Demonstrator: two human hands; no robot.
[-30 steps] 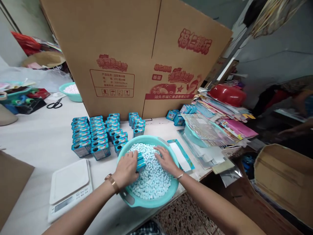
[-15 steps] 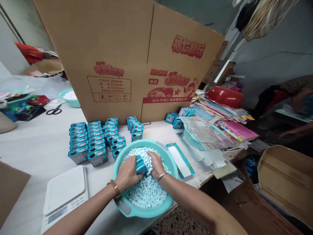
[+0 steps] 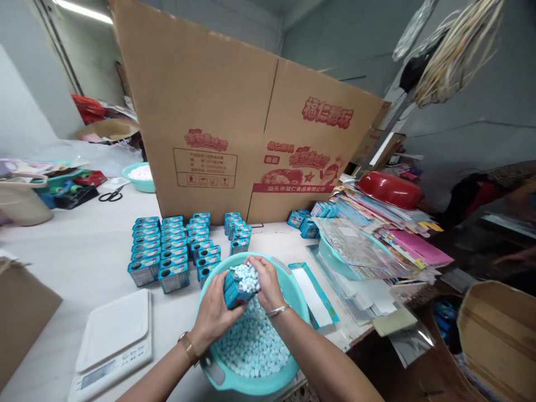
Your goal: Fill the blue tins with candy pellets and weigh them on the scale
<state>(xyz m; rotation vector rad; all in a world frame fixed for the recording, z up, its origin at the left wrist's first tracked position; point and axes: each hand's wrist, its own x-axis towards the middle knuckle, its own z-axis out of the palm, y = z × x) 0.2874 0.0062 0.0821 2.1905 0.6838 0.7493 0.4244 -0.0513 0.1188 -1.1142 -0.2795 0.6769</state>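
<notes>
Left hand [image 3: 215,312] clamped round blue boxes [image 3: 234,295], tilted above basin [image 3: 298,296], pale pellets [image 3: 246,277] heaped at their tops. Right hand [image 3: 268,283] curled in against heap, fingers right by boxes; whether it grips any pellets, can't tell. More pellets down in basin. Over left, box rows [image 3: 173,259] standing on table [image 3: 104,240], scale [image 3: 115,329] nearer, printed carton [image 3: 209,100] upright behind. Blue-edged card [image 3: 314,293] just right of basin.

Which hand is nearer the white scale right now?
Left. The left hand holds small blue boxes over the basin, right of the scale; the right hand is farther right, beyond those boxes.
</notes>
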